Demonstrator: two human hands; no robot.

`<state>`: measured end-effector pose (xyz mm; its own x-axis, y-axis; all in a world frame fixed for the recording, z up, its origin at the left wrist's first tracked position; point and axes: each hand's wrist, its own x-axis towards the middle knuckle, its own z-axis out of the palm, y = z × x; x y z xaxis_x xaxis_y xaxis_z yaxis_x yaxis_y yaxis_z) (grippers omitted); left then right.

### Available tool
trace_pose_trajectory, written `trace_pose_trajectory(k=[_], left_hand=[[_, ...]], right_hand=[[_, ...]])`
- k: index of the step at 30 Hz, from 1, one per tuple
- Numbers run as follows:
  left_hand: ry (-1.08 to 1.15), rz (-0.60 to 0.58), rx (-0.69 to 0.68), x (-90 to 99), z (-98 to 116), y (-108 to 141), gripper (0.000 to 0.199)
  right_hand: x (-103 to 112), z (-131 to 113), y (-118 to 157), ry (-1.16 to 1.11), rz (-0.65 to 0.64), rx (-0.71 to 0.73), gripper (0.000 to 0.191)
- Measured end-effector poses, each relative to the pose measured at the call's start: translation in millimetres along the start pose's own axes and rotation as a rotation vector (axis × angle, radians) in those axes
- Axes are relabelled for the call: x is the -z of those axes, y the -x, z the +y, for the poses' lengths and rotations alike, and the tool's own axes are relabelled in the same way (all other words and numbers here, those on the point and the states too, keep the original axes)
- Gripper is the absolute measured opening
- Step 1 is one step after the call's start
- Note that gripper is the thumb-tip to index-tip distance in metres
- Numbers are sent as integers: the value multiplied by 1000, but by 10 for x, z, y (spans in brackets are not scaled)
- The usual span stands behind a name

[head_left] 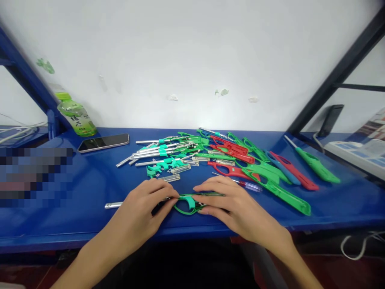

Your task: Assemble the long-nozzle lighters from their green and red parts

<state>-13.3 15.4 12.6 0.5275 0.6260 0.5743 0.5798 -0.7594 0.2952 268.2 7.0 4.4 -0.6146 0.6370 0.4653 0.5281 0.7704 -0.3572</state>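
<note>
Near the table's front edge lies a green lighter body (pixel 183 212) with a teal trigger in its loop and a metal tube sticking out to the left. My left hand (pixel 150 204) pinches it at the tube end, thumb against forefinger. My right hand (pixel 230 198) grips the body's other end, its fingers covering most of that part. Just behind my right hand rests a screwdriver (pixel 251 186) with a clear purple-and-red handle. Beyond my hands is a pile of lighter parts: metal tubes (pixel 150 153), teal triggers (pixel 155 170), clear fuel tanks (pixel 180 169), red shells (pixel 230 170) and green shells (pixel 279 192).
On the right lie a green lighter (pixel 317 166), a red one (pixel 296 172) and a blue one (pixel 284 168). A phone (pixel 104 142) and a green-labelled bottle (pixel 76 116) are at the back left. A white wall (pixel 192 60) rises behind the blue table (pixel 90 180).
</note>
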Motion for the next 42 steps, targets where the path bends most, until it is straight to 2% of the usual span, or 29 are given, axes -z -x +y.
trace_pose_trajectory(k=[13,21,25,32,37,42], left_hand=[[21,-2,8,-8,-30,8,19],[-26,31,-33,-12,-25,-9,21],[-29,40,-52,-17,-37,-4,20],[-47,47,-97,-14,-34,41,22],[-138,-72,-251,14,34,92,37],[-211,-69,-315,-25,-24,123,38]], right_hand=[[22,-36,-26,-19,-29,-63,25],[46,-94,5,-26,-42,-145,29],[86,-131,1,-49,57,-115,26],[114,-128,23,-63,465,-134,23],[99,-129,20,-45,499,-140,20],[101,-144,11,-41,505,-149,19]])
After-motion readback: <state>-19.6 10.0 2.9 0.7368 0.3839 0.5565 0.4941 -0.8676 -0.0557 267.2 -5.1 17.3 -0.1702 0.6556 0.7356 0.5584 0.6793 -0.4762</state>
